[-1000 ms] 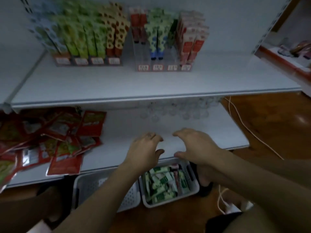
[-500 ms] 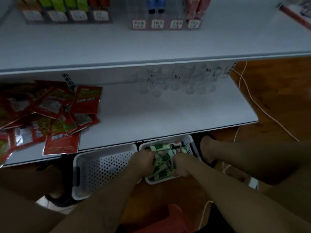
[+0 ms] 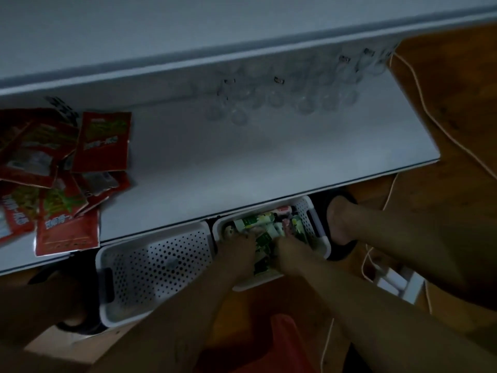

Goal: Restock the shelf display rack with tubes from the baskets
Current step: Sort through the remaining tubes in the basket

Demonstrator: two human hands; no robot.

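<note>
**Two hands in the basket of tubes**

Both hands are down in the right basket (image 3: pixel 318 232), a white one on the floor just under the near edge of the lower shelf (image 3: pixel 242 170). The tubes (image 3: pixel 258 224) lie in this basket in a messy pile. Most are green and white, and a few are pink.

The left hand (image 3: pixel 236 246) is on the left side of the pile. The right hand (image 3: pixel 293 251) is on the right side, close beside the left one. The fingers of both hands bend down into the tubes. The picture is dark and the fingertips are hidden, so I cannot tell if either grip is pinching a tube or just touching the pile.

A second white basket (image 3: pixel 161 265) with many small holes sits just left of the first one.

Red packets (image 3: pixel 67 230) lie in a heap on the left part of the lower shelf. Some clear round cups (image 3: pixel 304 103) stand at the far side of that shelf. Another shelf (image 3: pixel 188 36) is above it.

A foot in a dark sandal (image 3: pixel 338 222) is right beside the basket of tubes. A white cord (image 3: pixel 430 117) runs over the brown wood floor (image 3: pixel 457 76) on the right.
</note>
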